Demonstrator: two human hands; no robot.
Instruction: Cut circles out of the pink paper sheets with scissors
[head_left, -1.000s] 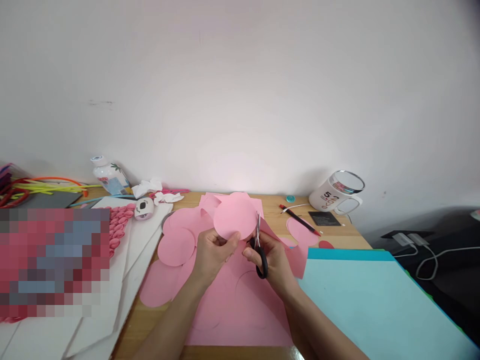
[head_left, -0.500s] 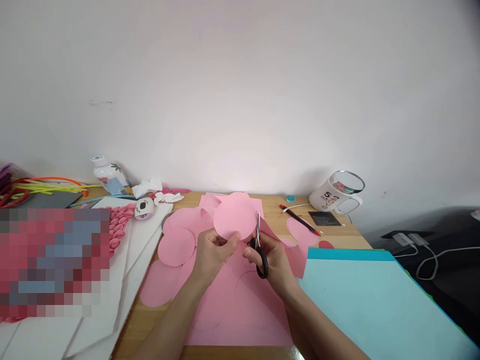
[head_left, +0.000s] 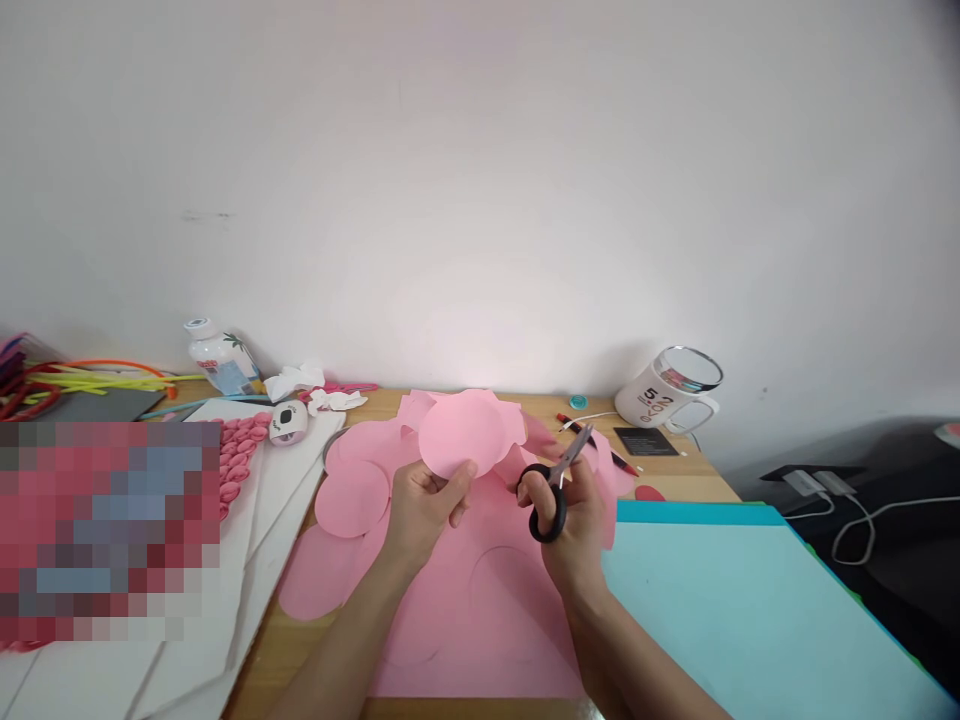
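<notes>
My left hand (head_left: 426,503) pinches a cut pink paper circle (head_left: 459,432) and holds it up above the desk. My right hand (head_left: 571,520) grips black-handled scissors (head_left: 553,488), blades pointing up and to the right, away from the circle. Under both hands lies a large pink paper sheet (head_left: 480,610) with pencilled circle outlines. Several cut pink circles (head_left: 352,495) lie to the left of my left hand.
A light blue paper sheet (head_left: 735,610) lies at the right. A white mug (head_left: 667,390), a red pencil (head_left: 619,460) and a black card (head_left: 645,441) are at the back right. White sheets (head_left: 262,520), a bottle (head_left: 219,358) and coloured pipe cleaners (head_left: 97,378) are at the left.
The scissors have come away from the circle's edge and swung to the right. The circle is now free of the sheet in my left hand. The offcut has dropped behind.
</notes>
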